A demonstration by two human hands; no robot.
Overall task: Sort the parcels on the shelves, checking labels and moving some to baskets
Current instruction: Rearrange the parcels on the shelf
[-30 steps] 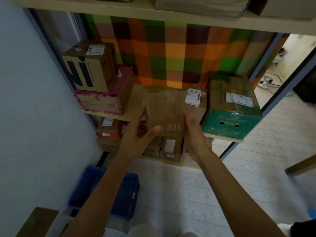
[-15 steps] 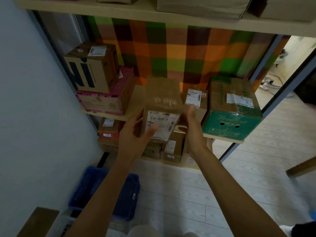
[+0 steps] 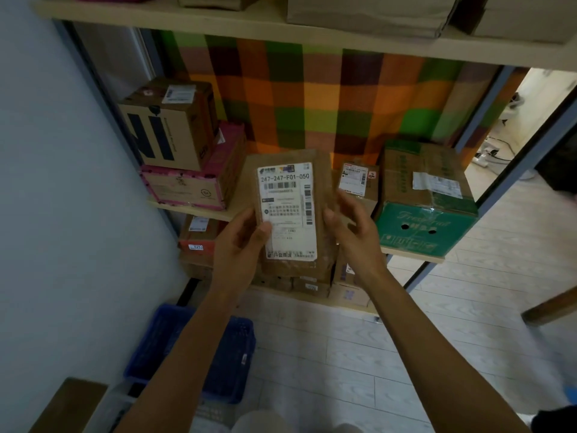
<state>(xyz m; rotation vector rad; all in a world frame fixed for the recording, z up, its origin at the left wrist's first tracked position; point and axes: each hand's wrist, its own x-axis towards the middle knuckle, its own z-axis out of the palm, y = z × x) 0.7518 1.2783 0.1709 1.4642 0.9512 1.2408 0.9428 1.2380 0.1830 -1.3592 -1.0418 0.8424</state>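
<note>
Before the middle shelf (image 3: 193,210): brown parcel (image 3: 323,195) held up, label (image 3: 287,214) facing camera.
Left hand (image 3: 240,245) grips left edge, thumb on label; right hand (image 3: 352,232) grips right edge.
</note>
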